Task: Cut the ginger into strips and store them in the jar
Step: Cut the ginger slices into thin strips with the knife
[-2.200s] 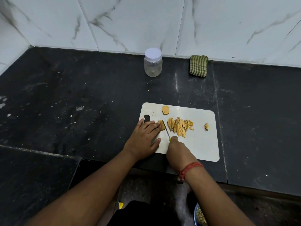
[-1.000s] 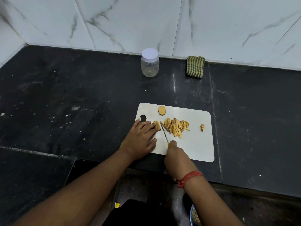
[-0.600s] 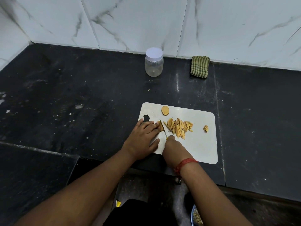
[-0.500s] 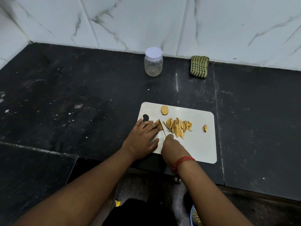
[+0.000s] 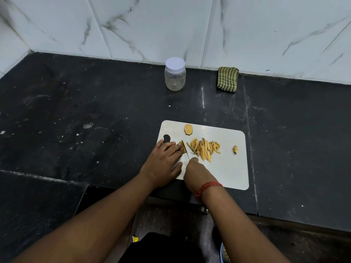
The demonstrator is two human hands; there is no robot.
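A white cutting board (image 5: 228, 168) lies on the black counter. On it my left hand (image 5: 163, 162) presses a small ginger slice (image 5: 182, 148) down with its fingertips. My right hand (image 5: 195, 171) grips a knife (image 5: 185, 149) whose blade stands against that slice. A pile of ginger strips (image 5: 204, 150) lies just right of the blade. A round ginger slice (image 5: 188, 129) sits near the board's far edge, and a small ginger scrap (image 5: 235, 149) lies at the right. The clear jar (image 5: 175, 74) with a white lid stands shut near the wall.
A folded green striped cloth (image 5: 227, 79) lies against the marble wall, right of the jar. The black counter (image 5: 85, 114) stretches to the left and right of the board. Its front edge runs just under my wrists.
The knife has shifted left from the strip pile to the slice under my left fingers. A few more strips lie at the pile's left side. My left hand has stayed put.
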